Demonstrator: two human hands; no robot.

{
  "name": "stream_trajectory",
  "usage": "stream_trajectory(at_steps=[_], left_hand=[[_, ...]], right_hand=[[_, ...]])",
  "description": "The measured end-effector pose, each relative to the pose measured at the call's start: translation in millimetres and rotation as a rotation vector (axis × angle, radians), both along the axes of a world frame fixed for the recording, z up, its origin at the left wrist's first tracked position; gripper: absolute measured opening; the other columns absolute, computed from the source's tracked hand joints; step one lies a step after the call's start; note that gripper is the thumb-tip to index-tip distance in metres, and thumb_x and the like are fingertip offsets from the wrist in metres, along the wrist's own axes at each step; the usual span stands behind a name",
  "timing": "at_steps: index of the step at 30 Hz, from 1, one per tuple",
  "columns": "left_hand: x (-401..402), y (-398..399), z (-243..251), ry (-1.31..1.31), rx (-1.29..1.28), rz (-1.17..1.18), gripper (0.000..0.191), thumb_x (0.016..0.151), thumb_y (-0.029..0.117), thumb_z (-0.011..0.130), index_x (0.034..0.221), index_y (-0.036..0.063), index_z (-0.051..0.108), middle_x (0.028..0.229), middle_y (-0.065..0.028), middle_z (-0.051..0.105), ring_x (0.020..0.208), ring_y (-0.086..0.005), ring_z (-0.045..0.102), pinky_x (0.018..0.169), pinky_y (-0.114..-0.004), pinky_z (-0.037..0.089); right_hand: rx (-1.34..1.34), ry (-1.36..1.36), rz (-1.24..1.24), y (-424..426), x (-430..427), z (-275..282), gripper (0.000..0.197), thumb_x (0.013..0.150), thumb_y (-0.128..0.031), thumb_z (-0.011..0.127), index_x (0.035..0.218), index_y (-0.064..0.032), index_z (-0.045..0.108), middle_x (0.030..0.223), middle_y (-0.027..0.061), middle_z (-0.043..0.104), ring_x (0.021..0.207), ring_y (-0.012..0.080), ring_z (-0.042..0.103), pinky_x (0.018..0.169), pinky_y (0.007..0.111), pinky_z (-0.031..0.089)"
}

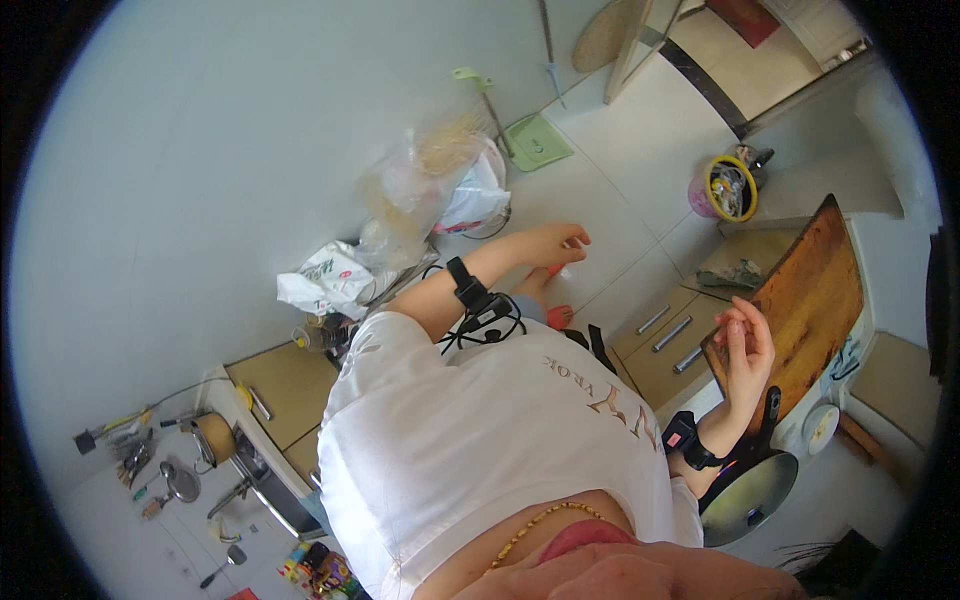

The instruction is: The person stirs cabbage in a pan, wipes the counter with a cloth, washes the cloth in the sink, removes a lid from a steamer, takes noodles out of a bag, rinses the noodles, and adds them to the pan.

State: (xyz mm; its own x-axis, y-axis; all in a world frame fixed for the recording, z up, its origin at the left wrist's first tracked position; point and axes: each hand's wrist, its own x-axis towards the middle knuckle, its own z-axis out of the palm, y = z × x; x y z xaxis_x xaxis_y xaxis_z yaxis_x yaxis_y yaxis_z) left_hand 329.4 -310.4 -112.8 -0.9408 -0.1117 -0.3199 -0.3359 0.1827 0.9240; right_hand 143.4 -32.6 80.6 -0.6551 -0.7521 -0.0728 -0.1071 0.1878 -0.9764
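Observation:
My left hand (559,244) hangs in the air over the tiled floor, loosely curled and with nothing visible in it. A black strap with a device and a coiled cable (487,315) sits on that forearm. My right hand (746,341) hovers by the near edge of a large wooden cutting board (814,307), its fingers bent; I see nothing in it. Around its wrist is a black strap with a small device (686,439). Beside that wrist lies a pan with a black handle (772,409) and a glass lid (754,499). A white bowl (821,431) stands near the board.
Drawers with metal handles (671,334) sit below the board. A yellow-rimmed bin (727,191) and a green dustpan (536,142) stand on the floor. Plastic bags (472,187) are piled against the wall. Across the room are a sink (281,499), a pot (210,442) and hanging utensils (180,484).

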Motion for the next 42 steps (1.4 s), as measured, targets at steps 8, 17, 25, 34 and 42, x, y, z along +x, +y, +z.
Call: stream_trajectory(at_steps=[8,17,25,34,42], left_hand=[[90.5,-16.9,11.4,-0.018,0.004,0.209,0.037,0.088,0.026,0.058,0.117,0.0027,0.053,0.108,-0.0145,0.061,0.097,-0.0242,0.06,0.081,-0.034,0.048],[104.8,-92.2,16.8,-0.119,0.02,0.16,0.037,0.089,0.021,0.056,0.12,0.0024,0.051,0.113,-0.0119,0.059,0.103,-0.0199,0.056,0.088,-0.031,0.045],[98.7,-150.1,1.8,-0.126,0.013,0.069,0.039,0.088,0.025,0.058,0.12,0.0045,0.051,0.108,-0.015,0.06,0.1,-0.0241,0.058,0.084,-0.034,0.047],[52.0,-159.8,-18.0,-0.033,-0.012,-0.148,0.039,0.086,0.029,0.059,0.115,0.0033,0.054,0.104,-0.0165,0.063,0.095,-0.0256,0.061,0.083,-0.035,0.048],[25.6,-234.4,-65.4,-0.156,-0.339,0.114,0.04,0.081,0.031,0.062,0.109,0.0015,0.06,0.103,-0.0171,0.063,0.096,-0.0305,0.061,0.084,-0.039,0.047]], right_hand=[[-0.005,0.045,-0.03,-15.9,2.2,-12.1,0.025,0.092,-0.008,0.053,0.115,0.0011,0.055,0.09,0.0056,0.06,0.082,0.0107,0.056,0.065,0.021,0.042],[0.119,0.185,-0.11,-76.6,22.6,-18.5,0.025,0.091,-0.01,0.055,0.114,0.0011,0.056,0.088,0.0034,0.059,0.08,0.0102,0.055,0.066,0.022,0.043],[0.107,0.231,-0.261,-116.9,47.2,-2.7,0.025,0.091,-0.01,0.055,0.114,0.0006,0.057,0.088,0.0038,0.059,0.081,0.0106,0.056,0.069,0.022,0.045],[0.233,0.259,-0.414,-80.7,57.0,1.8,0.028,0.092,-0.012,0.055,0.116,0.0002,0.055,0.093,0.005,0.06,0.088,0.0121,0.057,0.073,0.024,0.047],[0.235,0.254,-0.538,-61.5,61.1,4.0,0.03,0.093,-0.015,0.055,0.119,0.0001,0.055,0.095,0.004,0.06,0.085,0.0098,0.055,0.073,0.022,0.044]])
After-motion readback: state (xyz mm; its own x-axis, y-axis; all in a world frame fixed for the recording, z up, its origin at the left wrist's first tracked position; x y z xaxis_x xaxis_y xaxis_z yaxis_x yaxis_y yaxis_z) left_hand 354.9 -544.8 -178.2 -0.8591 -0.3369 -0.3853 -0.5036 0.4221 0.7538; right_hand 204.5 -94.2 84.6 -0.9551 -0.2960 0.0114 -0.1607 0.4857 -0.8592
